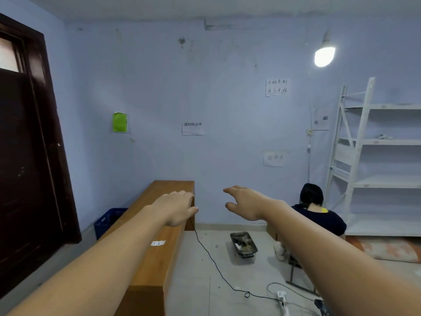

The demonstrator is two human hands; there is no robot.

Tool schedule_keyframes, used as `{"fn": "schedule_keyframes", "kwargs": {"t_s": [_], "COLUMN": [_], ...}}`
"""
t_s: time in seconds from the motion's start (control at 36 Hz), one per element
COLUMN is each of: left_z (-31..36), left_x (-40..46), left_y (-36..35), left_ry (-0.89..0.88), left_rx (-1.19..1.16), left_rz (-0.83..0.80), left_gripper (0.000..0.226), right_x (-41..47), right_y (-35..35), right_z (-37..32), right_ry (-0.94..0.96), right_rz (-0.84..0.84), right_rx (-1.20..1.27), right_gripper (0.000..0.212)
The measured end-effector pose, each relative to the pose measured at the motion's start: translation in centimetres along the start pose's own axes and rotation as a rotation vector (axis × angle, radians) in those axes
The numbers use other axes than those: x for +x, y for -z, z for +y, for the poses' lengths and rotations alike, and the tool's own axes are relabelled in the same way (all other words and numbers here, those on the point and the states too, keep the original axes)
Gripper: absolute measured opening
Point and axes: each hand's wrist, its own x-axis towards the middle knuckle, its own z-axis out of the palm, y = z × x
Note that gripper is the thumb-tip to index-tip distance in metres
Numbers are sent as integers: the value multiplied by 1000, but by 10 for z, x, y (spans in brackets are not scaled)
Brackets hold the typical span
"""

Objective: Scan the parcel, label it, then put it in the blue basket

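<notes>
Head view. Left hand: extended forward, palm down, fingers spread flat, holding nothing, above the far end of the bench. Right hand: extended forward, fingers loosely apart and slightly curled, holding nothing, in the air over the floor. Parcel: none can be made out in this view. Blue basket: on the floor against the far wall, left of the bench, partly hidden behind the bench and the left forearm. Wooden bench: long axis running away from the camera toward the wall; top bare except for a small white label strip near its right edge. Black cable: drops from the bench's far right corner and trails across the floor toward a white power strip. Dark tray: on the floor to the right of the bench. Seated person: back to the camera, beyond the right forearm. White shelving: at the right wall. Dark door: at left. Open floor lies between bench and tray, crossed by the cable.
</notes>
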Motion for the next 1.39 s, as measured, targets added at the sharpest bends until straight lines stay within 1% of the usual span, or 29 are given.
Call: {"fn": "schedule_keyframes", "kwargs": {"t_s": [0.11,0.28,0.5,0.69,0.81,0.89,1.03,1.17,1.28,1.39], "left_z": [-2,-3,-2,-18,-41,-64,-107,-156,-199,-236], "left_x": [57,145,263,344,392,433,506,576,622,649], "left_y": [-10,-34,-51,-52,-62,-73,-90,-98,-100,-110], "left_ry": [-23,-34,1,75,124,161,187,205,263,320], "left_rx": [-9,-19,-38,-29,-16,-14,12,12,28,72], "left_rz": [-12,-6,16,5,-20,-8,-16,-3,4,-44], "left_gripper": [65,68,66,63,66,67,68,67,66,66], "right_x": [42,110,214,315,375,424,510,606,680,746], "right_y": [-2,-7,-20,-27,-33,-41,-57,-68,-70,-77], "right_z": [29,85,167,214,234,245,258,264,263,254], "right_ry": [-7,-22,7,71,118,152,189,221,261,347], "right_rz": [8,7,1,-30,-39,-32,-12,-38,-24,-47], "right_rx": [1,-2,4,14,5,9,29,54,85,79], "right_gripper": [63,63,62,62,61,61,61,62,63,63]}}
